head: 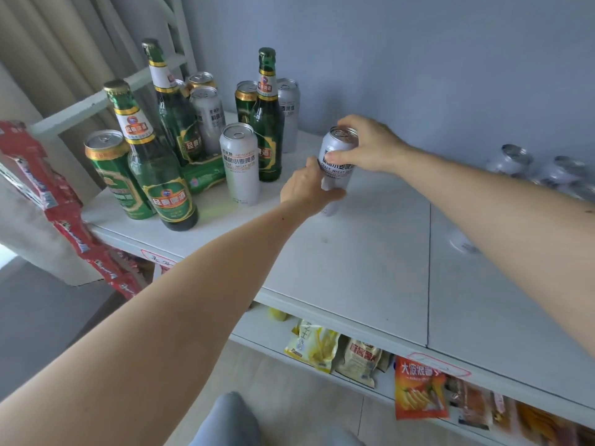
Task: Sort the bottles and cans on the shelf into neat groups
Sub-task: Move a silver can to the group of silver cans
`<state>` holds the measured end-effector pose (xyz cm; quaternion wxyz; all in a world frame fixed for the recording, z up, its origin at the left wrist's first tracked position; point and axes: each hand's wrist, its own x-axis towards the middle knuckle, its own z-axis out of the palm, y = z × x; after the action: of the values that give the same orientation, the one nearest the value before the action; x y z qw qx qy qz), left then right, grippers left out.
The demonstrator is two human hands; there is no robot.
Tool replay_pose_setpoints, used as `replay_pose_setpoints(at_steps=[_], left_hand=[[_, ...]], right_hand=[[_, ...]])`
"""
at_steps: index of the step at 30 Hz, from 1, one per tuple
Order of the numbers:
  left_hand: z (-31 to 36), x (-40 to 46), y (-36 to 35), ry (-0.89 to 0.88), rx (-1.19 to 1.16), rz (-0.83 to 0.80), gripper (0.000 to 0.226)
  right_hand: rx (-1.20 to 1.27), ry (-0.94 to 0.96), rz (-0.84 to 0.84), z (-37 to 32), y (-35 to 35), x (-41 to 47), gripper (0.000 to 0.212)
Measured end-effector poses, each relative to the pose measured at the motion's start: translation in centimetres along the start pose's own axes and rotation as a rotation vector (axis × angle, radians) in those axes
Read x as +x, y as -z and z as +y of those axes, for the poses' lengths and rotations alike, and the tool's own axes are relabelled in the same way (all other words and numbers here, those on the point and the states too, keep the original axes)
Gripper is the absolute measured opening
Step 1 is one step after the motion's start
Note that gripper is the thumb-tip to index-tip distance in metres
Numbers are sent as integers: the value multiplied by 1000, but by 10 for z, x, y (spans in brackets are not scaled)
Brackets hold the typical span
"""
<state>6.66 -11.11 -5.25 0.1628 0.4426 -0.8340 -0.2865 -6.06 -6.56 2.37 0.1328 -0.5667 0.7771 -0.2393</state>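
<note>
Silver can (pixel 336 162), held upright in both grips, left hand (pixel 306 188) low, right hand (pixel 367 144) at rim: best set level among the silver cans (pixel 541 170).

Both bare arms reach forward, the left hand (pixel 307 185) curled low around a silver can (pixel 336 162), the right hand (pixel 367 144) gripping its top.

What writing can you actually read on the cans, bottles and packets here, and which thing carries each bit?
"经典啤酒": front green bottle.
"精酿小麦啤酒", "CRAFT WHEAT BEER": standing silver can.
"CRAFT WHEAT": silver can gripped by both hands; the rest is hidden.
"大波浪薯": orange snack bag below the shelf.
Green can, red packets, shelf-edge tags: too blurred.
</note>
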Motion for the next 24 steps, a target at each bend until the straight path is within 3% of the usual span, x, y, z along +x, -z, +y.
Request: replay_pose_setpoints(at_steps=[10,24], left_hand=[[92,-65,-35,-65,-17,-98,63],[200,-125,-113,-228,-62,-268,68]], right_hand=[[-32,-113,25,38,74,-103,50],[0,-381,106,109,156,-218,46]])
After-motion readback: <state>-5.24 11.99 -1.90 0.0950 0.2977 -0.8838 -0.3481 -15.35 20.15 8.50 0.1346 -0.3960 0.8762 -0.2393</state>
